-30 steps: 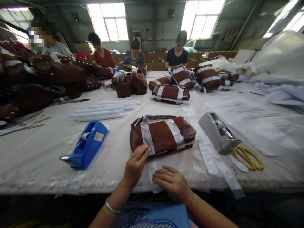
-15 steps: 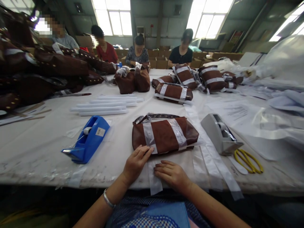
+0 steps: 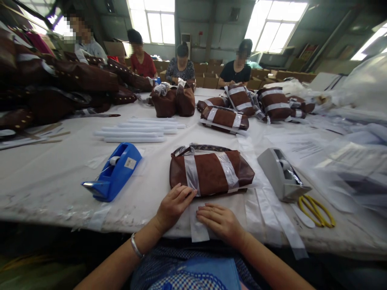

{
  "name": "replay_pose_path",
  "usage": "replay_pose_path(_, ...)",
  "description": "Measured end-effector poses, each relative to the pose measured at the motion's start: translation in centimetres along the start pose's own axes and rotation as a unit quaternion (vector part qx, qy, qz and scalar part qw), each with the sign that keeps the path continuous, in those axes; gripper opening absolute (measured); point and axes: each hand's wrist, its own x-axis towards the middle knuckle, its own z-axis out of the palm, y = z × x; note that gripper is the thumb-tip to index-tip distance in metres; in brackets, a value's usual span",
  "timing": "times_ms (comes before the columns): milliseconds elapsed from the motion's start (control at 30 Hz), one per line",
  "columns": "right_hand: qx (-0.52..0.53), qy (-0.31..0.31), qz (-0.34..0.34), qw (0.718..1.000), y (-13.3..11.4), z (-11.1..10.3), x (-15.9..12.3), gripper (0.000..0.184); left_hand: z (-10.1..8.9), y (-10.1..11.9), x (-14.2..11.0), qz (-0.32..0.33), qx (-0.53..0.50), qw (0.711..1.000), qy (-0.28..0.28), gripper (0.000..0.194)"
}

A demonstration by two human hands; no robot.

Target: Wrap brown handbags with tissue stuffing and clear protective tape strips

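Note:
A brown handbag lies in front of me, with two pale wrapping strips around its body and wrapped handles at its back. My left hand rests against the bag's lower front edge by the left strip, fingers stretched out and thumb side partly hidden. Just to its right, my right hand lies flat and open, apart from the bag. Its fingertips touch a loose white strip that hangs toward the table's front edge.
A blue tape dispenser stands left, a grey one right, beside yellow-handled scissors. White paper rolls lie beyond. Wrapped bags stand farther back, with a brown bag pile at left. Several people work across the table.
The view has shifted slightly, so the whole scene sits a little to the right. Both hands keep nearly the same place by the handbag.

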Motion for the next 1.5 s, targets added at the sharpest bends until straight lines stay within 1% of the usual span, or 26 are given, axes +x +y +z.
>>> replay_pose_path(167,-0.024,0.045,-0.013,0.999,1.7,-0.8,2.0,0.028,-0.4,0.1,0.2,0.014,0.009,1.0,-0.026,0.035)
replay_pose_path(300,-0.037,0.075,-0.002,0.997,3.2,-0.7,3.6,0.028,-0.5,0.4,-0.1,-0.004,-0.029,1.0,-0.01,0.034)
replay_pose_path(467,-0.066,0.041,0.029,0.997,4.5,-0.2,4.6,0.024,0.1,0.9,-0.7,-0.085,-0.099,0.991,0.031,0.025)
replay_pose_path(600,-0.091,0.011,0.056,0.994,5.1,0.2,4.6,0.023,0.3,1.3,-0.8,-0.13,-0.122,0.983,0.044,0.023)
replay_pose_path(667,-0.095,-0.009,0.083,0.992,5.2,0.4,4.7,0.022,0.1,1.4,-0.7,-0.152,-0.126,0.979,0.043,0.024)
replay_pose_path(833,-0.1,-0.049,0.191,0.975,5.1,0.6,5.6,0.018,-0.1,1.9,0.3,-0.237,-0.13,0.962,0.04,0.036)
replay_pose_path(933,-0.111,-0.065,0.242,0.962,4.9,0.7,6.2,0.021,0.2,2.4,1.1,-0.281,-0.107,0.952,0.05,0.038)
replay_pose_path(1033,-0.118,-0.077,0.286,0.948,4.6,0.7,6.7,0.021,0.7,2.9,1.5,-0.306,-0.07,0.948,0.053,0.038)
replay_pose_path(1133,-0.116,-0.086,0.317,0.937,4.5,0.7,7.1,0.02,1.0,3.0,1.7,-0.307,-0.031,0.949,0.06,0.034)
replay_pose_path(1233,-0.113,-0.094,0.352,0.925,4.6,0.8,7.4,0.014,0.9,3.0,1.8,-0.269,-0.003,0.961,0.066,0.028)
replay_pose_path(1300,-0.112,-0.096,0.376,0.915,4.7,0.9,7.8,0.011,0.6,2.8,1.8,-0.23,-0.003,0.972,0.05,0.025)
replay_pose_path(1367,-0.113,-0.099,0.391,0.908,4.8,1.0,8.2,0.015,0.3,2.7,1.9,-0.209,-0.007,0.978,0.027,0.023)
replay_pose_path(1433,-0.113,-0.099,0.395,0.906,4.9,1.0,8.6,0.016,0.2,2.6,2.0,-0.213,-0.001,0.977,0.011,0.024)
replay_pose_path(1500,-0.111,-0.081,0.396,0.908,4.9,0.6,8.5,0.014,0.2,2.5,2.2,-0.226,0.012,0.974,0.002,0.027)
